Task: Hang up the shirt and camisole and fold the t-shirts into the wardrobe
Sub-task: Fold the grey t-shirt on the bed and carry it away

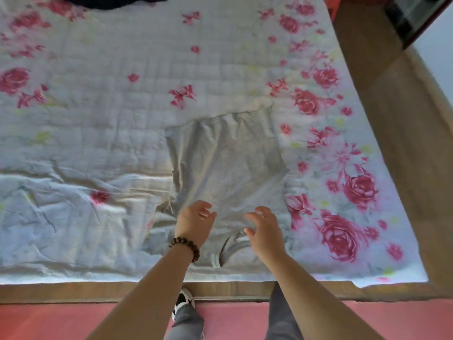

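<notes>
A grey t-shirt lies spread on the bed, its collar toward me near the bed's front edge and its hem further away. One sleeve is folded in at the left. My left hand, with a bead bracelet on the wrist, hovers over the shirt's upper chest with fingers loosely curled and holds nothing. My right hand hovers just right of it above the collar, fingers spread and relaxed, also holding nothing.
The bed is covered by a white quilt with pink roses. A dark garment lies at the far edge. A wooden bed frame runs along the right and front. My legs stand on a pink floor.
</notes>
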The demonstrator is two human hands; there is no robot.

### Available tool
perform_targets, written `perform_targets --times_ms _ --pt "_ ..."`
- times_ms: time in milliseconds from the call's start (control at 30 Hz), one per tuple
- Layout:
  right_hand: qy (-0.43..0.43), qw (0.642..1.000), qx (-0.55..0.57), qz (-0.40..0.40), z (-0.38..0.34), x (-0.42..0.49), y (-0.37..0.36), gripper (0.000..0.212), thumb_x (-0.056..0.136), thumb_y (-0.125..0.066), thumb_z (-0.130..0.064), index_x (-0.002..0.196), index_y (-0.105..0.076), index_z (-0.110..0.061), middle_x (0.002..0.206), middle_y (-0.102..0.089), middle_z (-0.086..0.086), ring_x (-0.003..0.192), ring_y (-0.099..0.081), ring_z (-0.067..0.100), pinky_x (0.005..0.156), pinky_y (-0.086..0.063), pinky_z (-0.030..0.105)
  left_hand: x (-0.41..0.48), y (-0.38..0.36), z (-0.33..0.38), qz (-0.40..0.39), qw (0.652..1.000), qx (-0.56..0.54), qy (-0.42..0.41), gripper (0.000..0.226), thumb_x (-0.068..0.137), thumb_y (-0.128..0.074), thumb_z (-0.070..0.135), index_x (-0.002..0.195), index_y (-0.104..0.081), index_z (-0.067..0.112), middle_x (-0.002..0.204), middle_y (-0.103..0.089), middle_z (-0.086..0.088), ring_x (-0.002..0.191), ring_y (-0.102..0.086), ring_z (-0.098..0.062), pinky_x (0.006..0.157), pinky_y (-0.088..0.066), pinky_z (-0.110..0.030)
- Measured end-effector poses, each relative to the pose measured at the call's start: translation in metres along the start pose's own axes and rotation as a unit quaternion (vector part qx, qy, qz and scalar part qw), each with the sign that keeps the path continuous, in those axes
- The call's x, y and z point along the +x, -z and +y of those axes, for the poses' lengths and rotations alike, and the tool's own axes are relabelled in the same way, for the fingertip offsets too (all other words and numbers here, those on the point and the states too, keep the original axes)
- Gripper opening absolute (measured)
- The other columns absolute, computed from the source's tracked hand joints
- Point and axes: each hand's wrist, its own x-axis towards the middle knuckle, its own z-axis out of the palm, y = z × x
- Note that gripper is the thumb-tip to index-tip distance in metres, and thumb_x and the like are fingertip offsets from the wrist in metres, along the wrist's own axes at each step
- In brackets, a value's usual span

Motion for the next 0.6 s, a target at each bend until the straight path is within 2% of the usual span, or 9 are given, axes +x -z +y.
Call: perform_targets --times_ms 100,233,300,367,433,600 --pt "0.008 1.000 -0.009 -0.003 0.042 0.013 0.027 0.037 0.089 -0.062 -0.017 0.126 -0.059 -0.020 0.141 -0.040 0.001 0.129 -0.040 0.017 0.101 -0.040 0.026 -0.005 -0.040 0.027 -0.002 1.000 0.000 0.007 0.012 0.084 -0.070 0.025 0.094 -0.063 0.026 0.083 -0.067 0.008 0.078 -0.061 -0.005 0.073 -0.051 -0.021" --pt "0.018 1.000 0.001 -0.025 0.102 0.037 0.061 0.036 0.087 -0.064 -0.013 0.122 -0.062 -0.020 0.134 -0.047 0.001 0.128 -0.041 0.018 0.105 -0.031 0.023 -0.008 -0.103 0.065 0.017 0.999 -0.014 0.029 0.013 0.084 -0.069 0.025 0.096 -0.064 0.024 0.083 -0.066 0.009 0.078 -0.060 -0.003 0.067 -0.044 -0.013" --pt "0.030 0.999 0.000 -0.034 0.131 0.052 0.074 0.031 0.081 -0.067 -0.009 0.111 -0.067 -0.017 0.122 -0.057 0.003 0.122 -0.048 0.021 0.106 -0.029 0.022 -0.011 -0.133 0.084 0.030 0.999 -0.016 0.041 0.012 0.084 -0.070 0.024 0.096 -0.064 0.024 0.082 -0.065 0.009 0.076 -0.058 -0.002 0.065 -0.043 -0.012" --pt "0.046 0.998 0.006 -0.045 0.157 0.068 0.084 0.026 0.072 -0.069 -0.004 0.097 -0.070 -0.013 0.108 -0.062 0.005 0.108 -0.056 0.026 0.095 -0.040 0.027 -0.014 -0.160 0.099 0.043 0.998 -0.016 0.051 0.012 0.084 -0.070 0.024 0.094 -0.064 0.025 0.082 -0.065 0.008 0.075 -0.059 -0.004 0.068 -0.047 -0.017" --pt "0.062 0.997 0.003 -0.056 0.176 0.081 0.094 0.026 0.070 -0.070 -0.002 0.093 -0.070 -0.012 0.102 -0.060 0.006 0.096 -0.057 0.027 0.082 -0.047 0.032 -0.016 -0.185 0.107 0.047 0.997 -0.008 0.060 0.013 0.084 -0.070 0.025 0.095 -0.063 0.026 0.085 -0.066 0.007 0.078 -0.060 -0.007 0.072 -0.048 -0.019" --pt "0.095 0.991 -0.025 -0.088 0.209 0.115 0.095 0.019 0.077 -0.067 -0.003 0.091 -0.070 -0.015 0.098 -0.056 0.002 0.092 -0.054 0.022 0.076 -0.045 0.025 -0.016 -0.235 0.114 0.036 0.995 0.031 0.086 0.020 0.085 -0.066 0.030 0.105 -0.063 0.029 0.099 -0.062 0.010 0.090 -0.060 -0.008 0.076 -0.049 -0.022"
